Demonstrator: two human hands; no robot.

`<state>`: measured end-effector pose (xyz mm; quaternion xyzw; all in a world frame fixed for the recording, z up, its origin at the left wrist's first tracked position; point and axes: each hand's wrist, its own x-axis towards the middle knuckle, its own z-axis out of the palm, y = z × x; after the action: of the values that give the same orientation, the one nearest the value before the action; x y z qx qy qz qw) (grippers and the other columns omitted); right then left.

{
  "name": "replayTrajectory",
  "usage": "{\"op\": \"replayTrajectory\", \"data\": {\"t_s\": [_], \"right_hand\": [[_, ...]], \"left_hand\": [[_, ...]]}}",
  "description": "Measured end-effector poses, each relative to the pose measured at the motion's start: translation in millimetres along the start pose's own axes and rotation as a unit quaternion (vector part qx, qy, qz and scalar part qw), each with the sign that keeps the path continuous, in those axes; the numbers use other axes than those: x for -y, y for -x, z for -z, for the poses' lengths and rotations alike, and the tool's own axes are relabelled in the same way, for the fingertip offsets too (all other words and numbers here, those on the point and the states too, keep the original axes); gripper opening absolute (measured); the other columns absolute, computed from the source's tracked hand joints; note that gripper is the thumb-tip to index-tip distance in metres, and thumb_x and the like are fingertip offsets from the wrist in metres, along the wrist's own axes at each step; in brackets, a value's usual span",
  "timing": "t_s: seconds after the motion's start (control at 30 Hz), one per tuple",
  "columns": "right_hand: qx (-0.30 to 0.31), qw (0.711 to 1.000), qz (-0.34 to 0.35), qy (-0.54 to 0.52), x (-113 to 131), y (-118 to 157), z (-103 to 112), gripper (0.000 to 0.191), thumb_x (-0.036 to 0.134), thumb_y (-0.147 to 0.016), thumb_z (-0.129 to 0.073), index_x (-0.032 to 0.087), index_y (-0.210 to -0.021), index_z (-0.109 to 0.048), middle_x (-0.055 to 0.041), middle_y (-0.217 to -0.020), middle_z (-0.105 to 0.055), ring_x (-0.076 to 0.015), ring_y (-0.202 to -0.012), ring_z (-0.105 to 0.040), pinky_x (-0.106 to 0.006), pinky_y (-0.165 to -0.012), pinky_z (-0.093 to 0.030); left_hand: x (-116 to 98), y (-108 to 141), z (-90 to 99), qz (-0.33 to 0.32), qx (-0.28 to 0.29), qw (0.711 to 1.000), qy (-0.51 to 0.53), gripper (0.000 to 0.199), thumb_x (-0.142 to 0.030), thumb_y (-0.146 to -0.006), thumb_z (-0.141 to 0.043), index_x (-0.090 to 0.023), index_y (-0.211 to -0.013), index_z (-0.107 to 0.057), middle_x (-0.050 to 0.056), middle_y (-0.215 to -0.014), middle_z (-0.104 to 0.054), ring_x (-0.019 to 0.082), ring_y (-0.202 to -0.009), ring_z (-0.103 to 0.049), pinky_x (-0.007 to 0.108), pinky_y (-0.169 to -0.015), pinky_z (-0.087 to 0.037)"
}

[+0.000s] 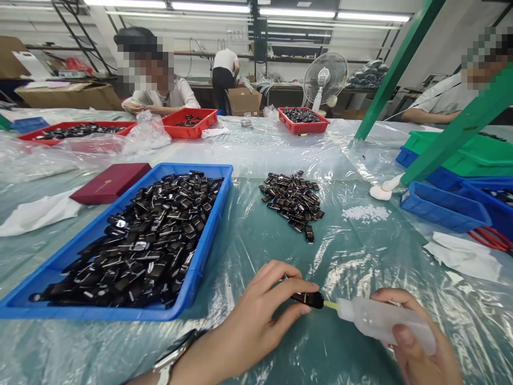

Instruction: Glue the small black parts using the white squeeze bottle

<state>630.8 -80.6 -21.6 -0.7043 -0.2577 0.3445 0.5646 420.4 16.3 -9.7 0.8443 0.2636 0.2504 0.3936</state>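
Between the thumb and fingers of my left hand (262,315) is a small glossy black piece (312,299). My right hand (420,331) is wrapped round a translucent white squeeze bottle (388,321), tilted on its side. The bottle's thin yellow-green tip (331,305) points left and meets the end of the black piece, though exact contact is hard to tell. Beyond my hands lies a loose pile of similar black pieces (294,200), with a small heap of white bits (366,214) to its right. A blue tray (206,235) at the left holds many black pieces.
A dark red box (111,183) stands beside the blue tray. At the right are blue bins (444,206), a green bin (473,155), a slanted green post (452,128) and white cloth (465,255). Red trays (305,127) and other people are across the table.
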Motion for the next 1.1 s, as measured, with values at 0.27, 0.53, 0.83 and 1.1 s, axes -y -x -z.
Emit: {"op": "replayTrajectory", "data": {"t_s": [0.27,0.53,0.83,1.1], "right_hand": [[0.038,0.997,0.003,0.065,-44,-34,49,0.059,0.068,-0.070,-0.072,0.029,-0.114,-0.067,-0.0074,-0.122,-0.067,-0.0286,-0.101,-0.067,-0.025,-0.065,-0.058],[0.052,0.992,0.091,0.070,-39,-68,32,0.064,0.058,-0.069,-0.079,0.024,-0.119,-0.059,-0.0082,-0.125,-0.065,-0.0288,-0.125,-0.054,-0.033,-0.098,-0.048],[0.043,0.939,0.258,0.222,-36,-12,-11,0.028,0.050,-0.092,-0.058,0.024,-0.100,-0.059,-0.0043,-0.088,-0.058,-0.0191,-0.076,-0.060,-0.029,-0.067,-0.051],[0.274,0.838,0.394,0.259,-12,-26,-94,0.023,0.015,-0.090,-0.045,0.025,-0.096,-0.066,-0.0101,-0.102,-0.066,-0.0301,-0.093,-0.064,-0.047,-0.078,-0.055]], "left_hand": [[13,-9,6.8,0.031,-0.134,0.990,-0.040,0.025,-0.017,-0.102,-0.046,-0.028,-0.122,-0.056,0.005,-0.117,-0.057,0.020,-0.110,-0.055,0.033,-0.090,-0.047],[18,-12,10.3,0.053,-0.203,0.977,-0.022,0.020,-0.024,-0.102,-0.049,-0.026,-0.120,-0.057,0.004,-0.115,-0.064,0.020,-0.107,-0.060,0.036,-0.091,-0.049],[14,-8,5.9,0.097,-0.205,0.974,0.013,0.022,-0.032,-0.102,-0.046,-0.025,-0.120,-0.055,0.006,-0.112,-0.064,0.022,-0.106,-0.061,0.032,-0.077,-0.053],[14,-8,2.8,0.062,-0.199,0.978,0.025,0.022,-0.028,-0.102,-0.046,-0.023,-0.122,-0.054,0.006,-0.114,-0.065,0.022,-0.109,-0.060,0.039,-0.095,-0.049]]}}
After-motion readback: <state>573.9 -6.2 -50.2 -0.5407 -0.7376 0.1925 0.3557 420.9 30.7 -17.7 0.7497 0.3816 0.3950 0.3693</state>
